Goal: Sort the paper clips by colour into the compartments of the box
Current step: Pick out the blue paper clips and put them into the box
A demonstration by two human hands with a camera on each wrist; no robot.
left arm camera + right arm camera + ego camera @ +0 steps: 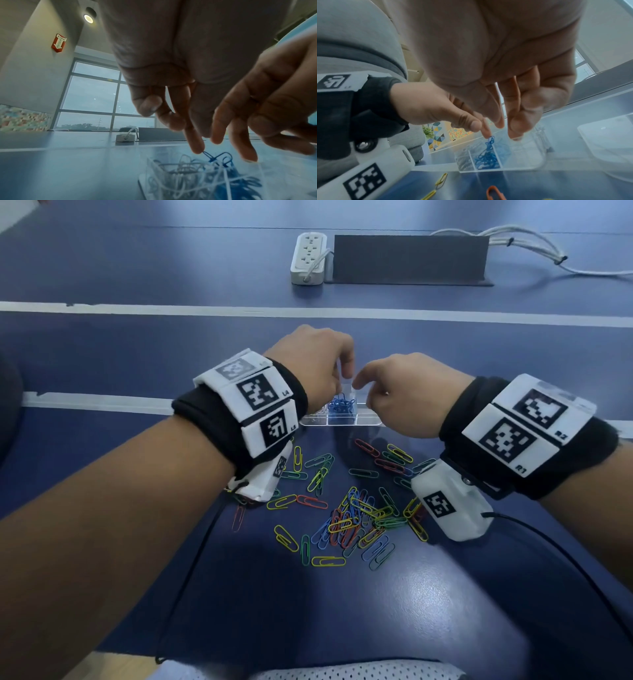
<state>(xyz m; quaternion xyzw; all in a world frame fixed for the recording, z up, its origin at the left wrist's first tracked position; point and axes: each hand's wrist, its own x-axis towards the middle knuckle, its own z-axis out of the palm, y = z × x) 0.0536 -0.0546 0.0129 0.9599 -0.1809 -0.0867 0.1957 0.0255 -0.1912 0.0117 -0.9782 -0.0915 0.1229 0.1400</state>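
Note:
A clear compartment box (342, 422) sits on the blue table, with both hands over it. Blue clips (340, 405) fill its middle compartment (486, 158), and greyish clips (464, 161) lie in the one to the left. My left hand (346, 368) reaches down, one straight fingertip (199, 148) touching a blue clip (211, 157) that sticks up from the blue heap; the thumb stays apart from it. My right hand (359, 381) hovers beside it with relaxed fingers (515, 128), holding nothing. A loose pile of mixed-colour clips (356, 518) lies nearer to me.
A white power strip (308, 258), a dark upright panel (411, 258) and white cables (531, 244) lie at the far side. A clear plastic piece (607, 148) rests right of the box. Black wrist-camera leads trail towards me.

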